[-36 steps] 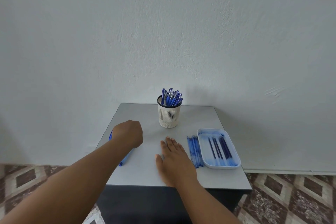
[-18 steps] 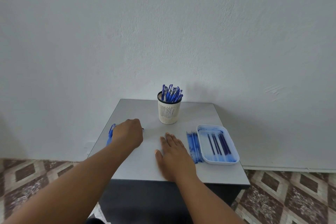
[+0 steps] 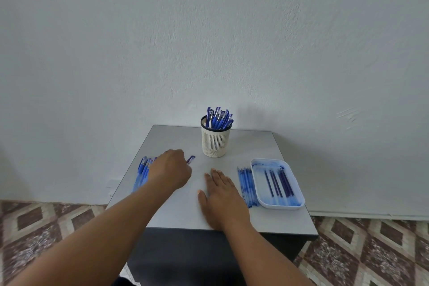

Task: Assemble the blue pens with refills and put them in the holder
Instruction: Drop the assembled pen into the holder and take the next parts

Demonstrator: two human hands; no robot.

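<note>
A cream slotted holder [image 3: 216, 140] with several blue pens [image 3: 219, 118] stands at the back middle of the grey table [image 3: 253, 144]. Several blue pen bodies [image 3: 142, 172] lie in a row at the table's left edge. My left hand [image 3: 170, 170] is curled beside them and grips one blue pen [image 3: 190, 159], whose end sticks out toward the holder. My right hand [image 3: 221, 195] lies flat on the table, fingers straight. Clear blue refill tubes [image 3: 246, 183] lie just right of it, next to a white tray [image 3: 256, 183] holding several dark refills [image 3: 278, 182].
The small table stands against a white wall [image 3: 209, 30]. Patterned floor tiles [image 3: 362, 251] show on both sides. The table's near edge is at my right wrist.
My left hand has slid right, away from the row of pen bodies, with a pen end now showing past its knuckles. The right hand has stayed flat.
</note>
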